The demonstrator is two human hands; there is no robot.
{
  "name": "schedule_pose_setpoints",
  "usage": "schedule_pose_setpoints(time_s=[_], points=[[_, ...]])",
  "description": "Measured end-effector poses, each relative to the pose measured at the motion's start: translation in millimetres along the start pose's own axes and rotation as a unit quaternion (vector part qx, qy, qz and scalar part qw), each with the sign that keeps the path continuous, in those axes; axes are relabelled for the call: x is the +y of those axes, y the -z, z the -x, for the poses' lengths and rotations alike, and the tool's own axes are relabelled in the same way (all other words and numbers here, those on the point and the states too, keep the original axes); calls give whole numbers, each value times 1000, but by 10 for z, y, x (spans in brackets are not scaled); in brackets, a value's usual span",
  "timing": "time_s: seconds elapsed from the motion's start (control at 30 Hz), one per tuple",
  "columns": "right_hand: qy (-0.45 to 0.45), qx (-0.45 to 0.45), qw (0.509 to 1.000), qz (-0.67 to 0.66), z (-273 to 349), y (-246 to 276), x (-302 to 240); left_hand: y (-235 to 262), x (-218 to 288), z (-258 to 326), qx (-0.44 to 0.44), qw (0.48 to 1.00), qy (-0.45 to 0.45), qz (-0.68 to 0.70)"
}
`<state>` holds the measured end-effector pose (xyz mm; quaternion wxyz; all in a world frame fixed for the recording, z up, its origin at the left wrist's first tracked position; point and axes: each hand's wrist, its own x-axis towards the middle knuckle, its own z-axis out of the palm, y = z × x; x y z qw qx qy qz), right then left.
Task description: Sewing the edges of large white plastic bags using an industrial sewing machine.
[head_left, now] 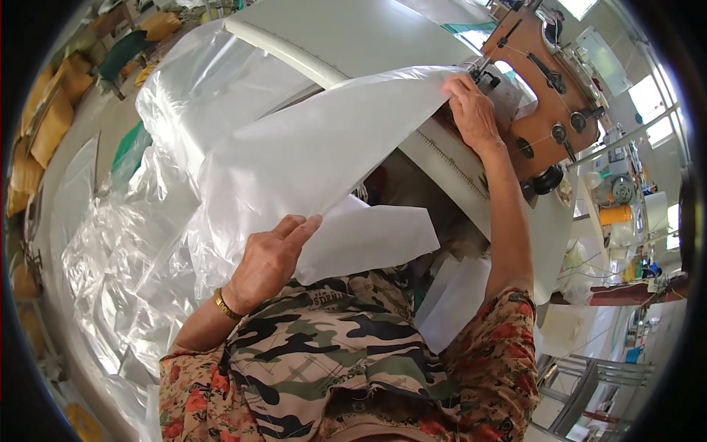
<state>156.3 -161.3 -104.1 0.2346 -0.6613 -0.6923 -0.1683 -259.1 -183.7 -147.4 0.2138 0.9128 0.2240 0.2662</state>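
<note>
A large sheet of white plastic film (317,140) stretches from my lap up to a brown sewing machine (541,96) at the upper right. My right hand (473,110) presses or pinches the sheet's corner close beside the machine's needle area; its fingertips are partly hidden and slightly blurred. Nearer my body, my left hand (272,258) grips the sheet's lower edge between thumb and fingers. Below that edge, a folded flap (375,239) of white sheet hangs over my lap. Another white piece (453,298) lies by my right forearm.
Shiny clear plastic (118,258) is heaped on the left, down to the floor. The pale sewing table (353,37) extends behind the sheet, with its edge strip (449,166) near my right arm. Yellow bundles (55,110) line the far left. A metal rack (582,398) stands lower right.
</note>
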Motion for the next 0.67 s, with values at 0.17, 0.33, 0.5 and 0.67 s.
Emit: schedule_pose_setpoints(time_s=[0.17, 0.33, 0.5, 0.67], points=[[-14, -25, 1000, -6, -88, 66, -14, 50, 21, 7, 5, 999, 10, 46], [-38, -29, 999, -22, -191, 44, -19, -60, 15, 2, 52, 993, 19, 100], [-38, -20, 999, -22, -189, 23, -70, -204, -83, -31, 98, 994, 30, 38], [-77, 2, 997, 17, -126, -34, -128, -329, -252, -67, 101, 993, -10, -55]])
